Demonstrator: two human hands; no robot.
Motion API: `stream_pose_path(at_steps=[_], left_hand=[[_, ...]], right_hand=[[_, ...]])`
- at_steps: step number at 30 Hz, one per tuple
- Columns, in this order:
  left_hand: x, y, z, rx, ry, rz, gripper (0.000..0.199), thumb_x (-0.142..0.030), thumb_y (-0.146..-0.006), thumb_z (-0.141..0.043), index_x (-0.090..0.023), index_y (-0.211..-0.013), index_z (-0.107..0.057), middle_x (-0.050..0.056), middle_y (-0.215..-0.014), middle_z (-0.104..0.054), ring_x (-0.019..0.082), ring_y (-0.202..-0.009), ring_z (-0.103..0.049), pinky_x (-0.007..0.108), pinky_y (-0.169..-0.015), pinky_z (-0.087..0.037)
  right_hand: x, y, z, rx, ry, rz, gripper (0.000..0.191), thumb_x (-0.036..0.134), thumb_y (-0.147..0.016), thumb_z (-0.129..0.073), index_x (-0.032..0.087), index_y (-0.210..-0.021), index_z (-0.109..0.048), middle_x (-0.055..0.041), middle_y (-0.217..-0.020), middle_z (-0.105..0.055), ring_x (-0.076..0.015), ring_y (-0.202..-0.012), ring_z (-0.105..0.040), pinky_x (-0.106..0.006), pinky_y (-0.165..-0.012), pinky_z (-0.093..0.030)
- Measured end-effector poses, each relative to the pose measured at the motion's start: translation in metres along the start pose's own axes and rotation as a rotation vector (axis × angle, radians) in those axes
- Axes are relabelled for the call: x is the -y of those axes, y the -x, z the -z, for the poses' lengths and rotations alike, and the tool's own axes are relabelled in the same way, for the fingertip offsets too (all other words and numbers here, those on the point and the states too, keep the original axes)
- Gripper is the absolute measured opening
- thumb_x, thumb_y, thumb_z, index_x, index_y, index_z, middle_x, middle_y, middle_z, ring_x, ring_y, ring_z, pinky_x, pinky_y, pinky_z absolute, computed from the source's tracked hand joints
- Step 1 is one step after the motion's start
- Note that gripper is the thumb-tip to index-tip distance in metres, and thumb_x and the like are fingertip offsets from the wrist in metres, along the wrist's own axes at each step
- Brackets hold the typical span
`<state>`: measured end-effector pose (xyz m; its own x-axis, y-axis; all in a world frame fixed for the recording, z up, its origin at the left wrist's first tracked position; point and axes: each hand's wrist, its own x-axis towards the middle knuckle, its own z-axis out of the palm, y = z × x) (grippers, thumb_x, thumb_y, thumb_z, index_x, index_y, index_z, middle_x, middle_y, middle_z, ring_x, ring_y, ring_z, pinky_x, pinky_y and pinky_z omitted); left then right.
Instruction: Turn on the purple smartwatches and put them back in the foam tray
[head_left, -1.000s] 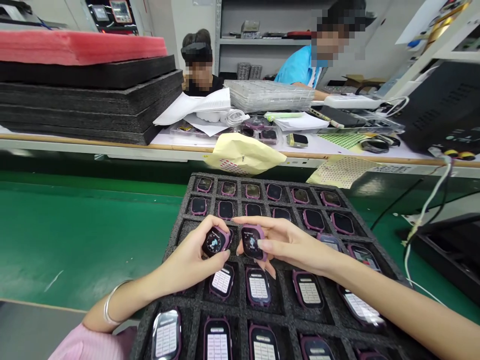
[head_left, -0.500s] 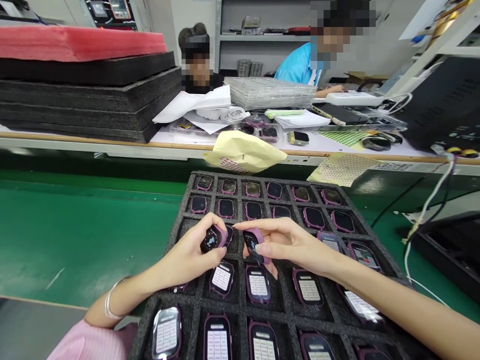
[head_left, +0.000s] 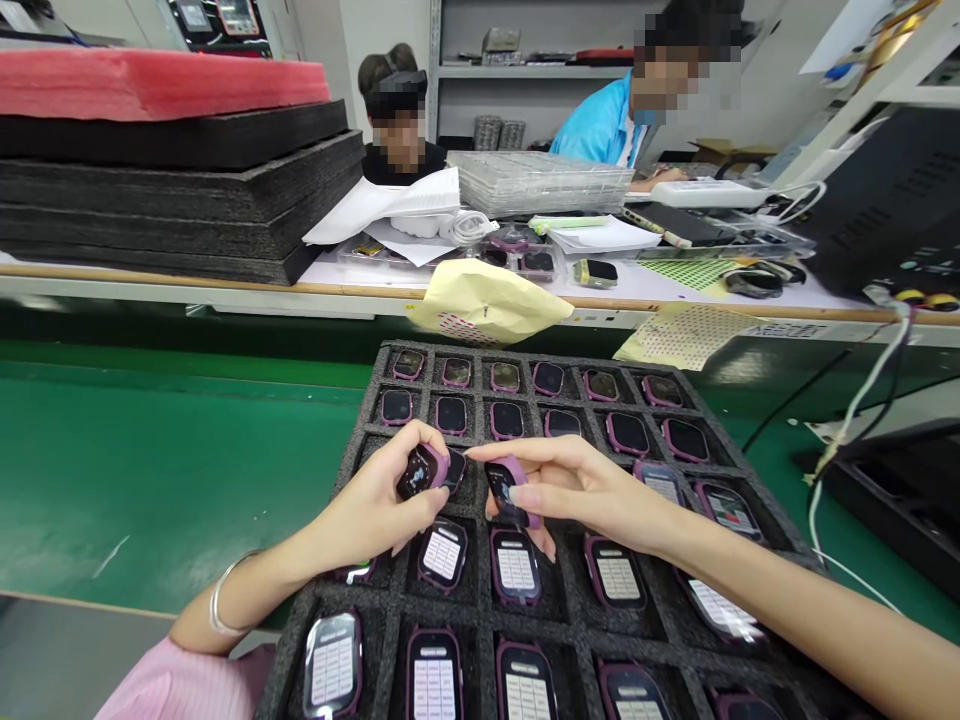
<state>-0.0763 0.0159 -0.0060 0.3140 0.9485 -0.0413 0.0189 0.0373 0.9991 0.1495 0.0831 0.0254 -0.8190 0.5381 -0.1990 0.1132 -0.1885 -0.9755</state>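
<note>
My left hand (head_left: 401,490) is closed on a purple smartwatch (head_left: 420,471), its dark screen lit with a small graphic. A second purple smartwatch (head_left: 504,492) is gripped by my right hand (head_left: 574,485), tilted, its lit screen facing left. Both hands hover over a black foam tray (head_left: 480,625) divided into square compartments. Purple watches lie in its compartments: those in the far rows have dark screens, while nearer ones, such as the watch (head_left: 516,567) below my right hand, show white grids. Another dark watch (head_left: 454,470) sits just behind my left fingers.
Black foam trays (head_left: 180,210) topped by a red foam sheet (head_left: 157,85) are stacked on the shelf at left. Clear plastic trays (head_left: 544,182), papers and cables lie along it. Yellow paper (head_left: 491,305) hangs over its edge. Two people sit beyond. A black box (head_left: 900,500) stands at right.
My left hand and its watch have shifted very slightly up and left. My right hand stays nearly where it was. The person in blue has moved the head a little.
</note>
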Motion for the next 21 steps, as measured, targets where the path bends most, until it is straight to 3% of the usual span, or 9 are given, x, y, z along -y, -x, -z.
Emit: stream_pose_path(at_steps=[12, 21], left_hand=[[0.0002, -0.0001, 0.0007, 0.045, 0.008, 0.026, 0.017, -0.009, -0.085, -0.049, -0.023, -0.093, -0.04, -0.009, -0.069, -0.042, -0.001, -0.033, -0.037, 0.01, -0.031, -0.027], [-0.002, -0.0007, 0.001, 0.005, 0.033, -0.002, 0.015, -0.011, -0.087, -0.049, -0.022, -0.092, -0.04, -0.008, -0.072, -0.04, -0.001, -0.033, -0.039, 0.01, -0.032, -0.027]], right_hand=[[-0.0034, -0.0003, 0.0012, 0.005, -0.009, -0.012, 0.043, 0.029, -0.085, -0.069, 0.014, -0.125, -0.061, -0.0059, -0.083, -0.069, -0.0091, -0.051, -0.06, -0.018, -0.05, -0.052], [0.0015, 0.0023, -0.0021, -0.053, 0.022, -0.004, 0.045, 0.032, -0.084, -0.071, 0.014, -0.125, -0.061, -0.0018, -0.074, -0.064, -0.0091, -0.051, -0.058, -0.019, -0.05, -0.052]])
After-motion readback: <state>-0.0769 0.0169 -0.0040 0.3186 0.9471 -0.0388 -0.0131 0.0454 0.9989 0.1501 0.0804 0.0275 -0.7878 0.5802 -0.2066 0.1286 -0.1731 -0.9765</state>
